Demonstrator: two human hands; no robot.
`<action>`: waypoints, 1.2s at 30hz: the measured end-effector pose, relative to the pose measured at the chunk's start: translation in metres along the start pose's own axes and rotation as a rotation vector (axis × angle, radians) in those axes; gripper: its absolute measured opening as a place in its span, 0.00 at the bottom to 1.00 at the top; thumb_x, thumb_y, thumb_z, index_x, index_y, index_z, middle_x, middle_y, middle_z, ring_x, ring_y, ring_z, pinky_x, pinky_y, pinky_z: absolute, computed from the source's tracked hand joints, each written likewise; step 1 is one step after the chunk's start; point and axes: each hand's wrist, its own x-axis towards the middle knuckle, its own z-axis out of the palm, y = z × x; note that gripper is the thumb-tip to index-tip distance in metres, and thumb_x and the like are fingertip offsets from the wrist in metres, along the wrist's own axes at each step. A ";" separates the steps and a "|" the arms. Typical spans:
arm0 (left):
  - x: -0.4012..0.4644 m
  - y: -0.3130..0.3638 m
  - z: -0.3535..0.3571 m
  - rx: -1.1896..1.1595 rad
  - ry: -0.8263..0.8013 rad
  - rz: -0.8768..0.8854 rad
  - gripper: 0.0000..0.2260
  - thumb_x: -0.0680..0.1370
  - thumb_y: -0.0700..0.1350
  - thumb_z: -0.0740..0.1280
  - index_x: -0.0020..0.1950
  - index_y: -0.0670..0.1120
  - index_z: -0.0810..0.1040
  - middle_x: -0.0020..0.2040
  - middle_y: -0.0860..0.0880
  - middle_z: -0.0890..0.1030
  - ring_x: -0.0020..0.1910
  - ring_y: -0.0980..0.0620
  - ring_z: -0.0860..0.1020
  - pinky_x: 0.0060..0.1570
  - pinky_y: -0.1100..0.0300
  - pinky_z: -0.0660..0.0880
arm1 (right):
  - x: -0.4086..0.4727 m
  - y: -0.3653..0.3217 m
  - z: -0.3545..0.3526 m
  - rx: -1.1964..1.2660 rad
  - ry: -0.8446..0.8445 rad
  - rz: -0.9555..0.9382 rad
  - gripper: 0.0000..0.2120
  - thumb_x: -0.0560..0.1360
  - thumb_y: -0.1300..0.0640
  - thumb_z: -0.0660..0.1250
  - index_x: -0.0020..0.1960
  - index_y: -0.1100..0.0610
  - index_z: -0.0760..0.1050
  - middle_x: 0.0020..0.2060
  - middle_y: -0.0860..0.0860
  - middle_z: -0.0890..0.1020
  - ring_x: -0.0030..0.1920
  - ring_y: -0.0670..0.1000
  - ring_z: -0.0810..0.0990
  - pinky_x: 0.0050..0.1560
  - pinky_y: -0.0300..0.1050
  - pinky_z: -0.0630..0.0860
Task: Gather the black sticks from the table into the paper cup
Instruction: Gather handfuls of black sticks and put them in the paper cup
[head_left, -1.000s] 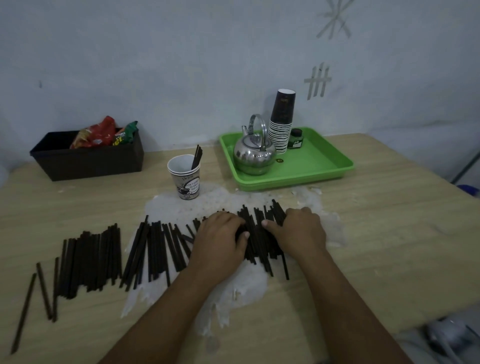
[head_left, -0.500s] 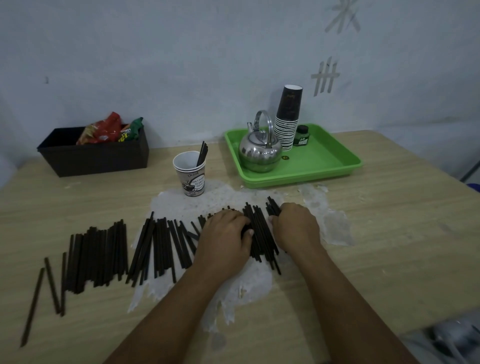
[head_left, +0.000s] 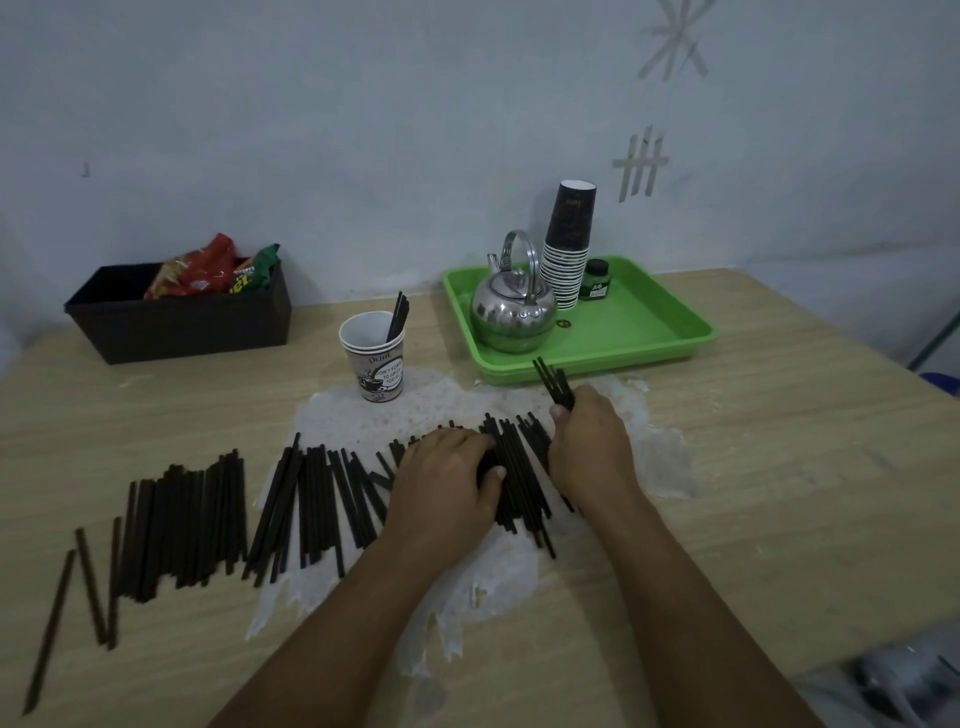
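Many black sticks (head_left: 311, 499) lie in a row across the wooden table (head_left: 779, 467), from the far left to the middle. A printed paper cup (head_left: 373, 358) stands upright behind them with a few sticks leaning inside. My left hand (head_left: 447, 483) rests flat on the sticks in the middle, thumb against a bunch (head_left: 519, 478). My right hand (head_left: 589, 441) is closed around a small bundle of sticks (head_left: 555, 382) whose ends poke up towards the tray.
A green tray (head_left: 649, 332) at the back right carries a steel kettle (head_left: 511, 312), a stack of dark cups (head_left: 569, 244) and a small green bottle (head_left: 596, 280). A black box (head_left: 182, 322) with snack packets stands back left. A white worn patch (head_left: 467, 587) marks the tabletop.
My right hand has closed on a few sticks and lifted their ends up off the pile. The left hand stays pressed on the sticks.
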 end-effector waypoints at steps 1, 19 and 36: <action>0.000 0.000 0.000 0.003 -0.001 0.003 0.14 0.75 0.52 0.65 0.59 0.48 0.78 0.54 0.51 0.81 0.55 0.50 0.75 0.57 0.53 0.71 | 0.001 -0.001 -0.003 0.107 0.021 -0.020 0.06 0.82 0.57 0.57 0.54 0.60 0.69 0.47 0.55 0.76 0.45 0.55 0.76 0.37 0.42 0.66; 0.000 0.001 -0.003 -0.055 0.006 -0.012 0.14 0.76 0.51 0.64 0.58 0.48 0.78 0.54 0.50 0.80 0.56 0.50 0.74 0.57 0.55 0.70 | 0.002 0.015 0.002 0.680 0.158 0.043 0.16 0.77 0.44 0.66 0.41 0.56 0.77 0.30 0.51 0.80 0.32 0.45 0.79 0.37 0.41 0.78; 0.026 -0.051 -0.077 -0.198 0.291 -0.181 0.10 0.75 0.44 0.68 0.56 0.47 0.79 0.52 0.50 0.81 0.50 0.54 0.75 0.49 0.61 0.66 | 0.031 -0.072 0.016 1.076 0.056 0.038 0.21 0.76 0.36 0.59 0.34 0.50 0.72 0.24 0.46 0.70 0.26 0.47 0.68 0.29 0.45 0.66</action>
